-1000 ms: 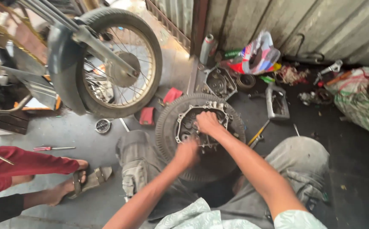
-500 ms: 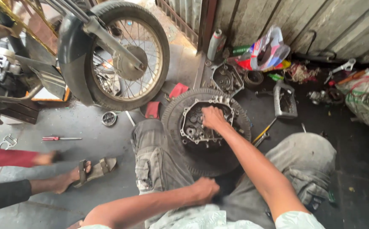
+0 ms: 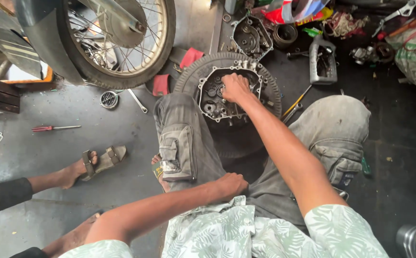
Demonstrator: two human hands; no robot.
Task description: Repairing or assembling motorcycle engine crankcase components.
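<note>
Right hand (image 3: 235,87): fingers curled, gripping a part inside the open engine case (image 3: 213,98), which rests on a tyre (image 3: 271,91). Left hand (image 3: 232,185): closed fist against grey trousers (image 3: 189,143), holding nothing visible.

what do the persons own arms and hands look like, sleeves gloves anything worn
Both arms are bare from the short sleeves down. The shirt is pale green-white with a leaf print. The left hand and right hand have no gloves, and no watch, ring or band shows at either wrist. The fingers look uncovered.
</note>
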